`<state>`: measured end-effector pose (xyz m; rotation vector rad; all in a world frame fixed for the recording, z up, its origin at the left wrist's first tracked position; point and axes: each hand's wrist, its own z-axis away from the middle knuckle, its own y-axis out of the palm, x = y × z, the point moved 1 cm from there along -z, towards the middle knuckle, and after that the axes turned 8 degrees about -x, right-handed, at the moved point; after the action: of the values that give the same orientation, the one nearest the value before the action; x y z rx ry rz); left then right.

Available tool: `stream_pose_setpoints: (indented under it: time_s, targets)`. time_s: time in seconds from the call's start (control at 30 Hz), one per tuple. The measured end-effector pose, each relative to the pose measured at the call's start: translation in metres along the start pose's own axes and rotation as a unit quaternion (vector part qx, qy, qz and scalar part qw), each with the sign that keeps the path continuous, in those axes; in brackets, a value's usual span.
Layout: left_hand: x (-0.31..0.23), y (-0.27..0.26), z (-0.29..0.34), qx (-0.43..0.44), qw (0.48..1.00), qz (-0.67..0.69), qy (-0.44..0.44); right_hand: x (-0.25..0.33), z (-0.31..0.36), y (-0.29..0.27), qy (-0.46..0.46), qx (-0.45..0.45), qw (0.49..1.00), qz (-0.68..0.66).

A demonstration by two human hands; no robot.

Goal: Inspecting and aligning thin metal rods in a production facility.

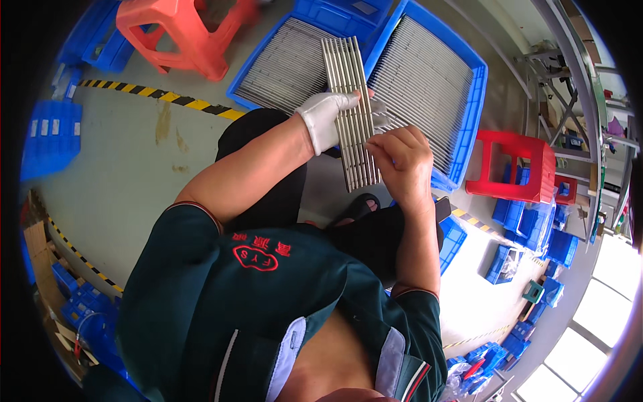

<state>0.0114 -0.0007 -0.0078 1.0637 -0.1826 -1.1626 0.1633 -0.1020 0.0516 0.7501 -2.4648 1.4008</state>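
A row of slim, silvery metal rods (pixel 353 157), lying side by side like a slatted panel, is held up in front of me at a slight tilt. My left hand (pixel 321 122), in a white glove, grips it from the left, with the thumb over the front and the other fingers partly hidden behind. My right hand (pixel 406 159) is bare, its fingers curled and thumb and forefinger pinched at the right edge of the rods. Beyond them, many similar rods (pixel 425 80) fill the right blue crate, and more rods (pixel 284 63) lie in the left one.
The left blue crate (pixel 242 82) and right blue crate (pixel 479 100) stand side by side ahead. A coral plastic stool (pixel 175 33) is at far left, a red stool (pixel 512 167) at right. Striped floor tape (pixel 167 96) crosses the left floor. Blue bins (pixel 50 137) line both sides.
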Motion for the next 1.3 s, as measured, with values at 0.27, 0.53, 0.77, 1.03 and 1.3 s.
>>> stream_pose_setpoints:
  time_s: [0.27, 0.53, 0.77, 1.03, 1.3]
  targets:
    - [0.0, 0.005, 0.001, -0.029, 0.999, -0.003, -0.013, 0.002, 0.002, 0.001, -0.016, 0.002, 1.0, 0.01]
    - [-0.001, 0.006, 0.002, -0.027, 1.0, -0.003, -0.012, 0.006, 0.0, 0.001, -0.005, -0.01, 1.0, 0.002]
    - [-0.001, 0.003, 0.001, -0.013, 1.0, 0.008, -0.022, -0.002, 0.001, -0.006, 0.061, -0.015, 0.998, -0.029]
    - [0.0, 0.003, -0.001, -0.018, 1.0, 0.004, -0.022, 0.004, 0.0, -0.007, -0.044, -0.007, 0.997, 0.056]
    - [0.002, 0.006, 0.002, -0.025, 1.0, 0.001, -0.018, 0.01, -0.002, -0.003, -0.032, 0.012, 0.996, 0.078]
